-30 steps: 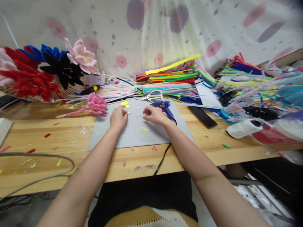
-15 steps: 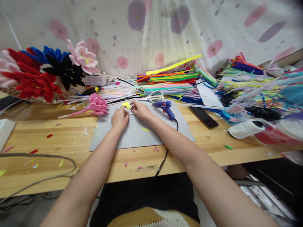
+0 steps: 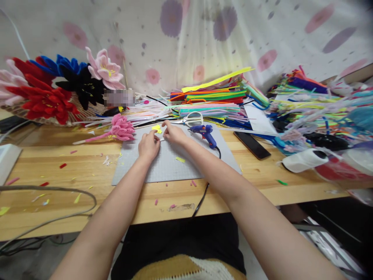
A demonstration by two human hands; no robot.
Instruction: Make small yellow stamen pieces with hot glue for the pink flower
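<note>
My left hand (image 3: 149, 145) and my right hand (image 3: 173, 134) meet over the far part of a grey cutting mat (image 3: 163, 165). Both are closed in a pinch on a tiny pale piece (image 3: 160, 139) between their fingertips; I cannot make out what it is. A small yellow scrap (image 3: 156, 127) lies just beyond the fingers. A blue glue gun (image 3: 205, 133) rests on the mat right of my right hand, with white-handled scissors (image 3: 190, 118) behind it. A pink pipe-cleaner flower (image 3: 120, 131) lies left of the mat.
Stacks of coloured pipe cleaners (image 3: 212, 102) fill the back and right of the wooden table (image 3: 72, 171). Red, black, blue and pink flowers (image 3: 55, 91) stand back left. A black phone (image 3: 251, 144) and a white roll (image 3: 303, 160) lie right. A grey cable (image 3: 52, 190) loops near left.
My right hand has moved left from beside the glue gun to meet my left hand, and both now pinch the small piece together. The left hand has barely moved.
</note>
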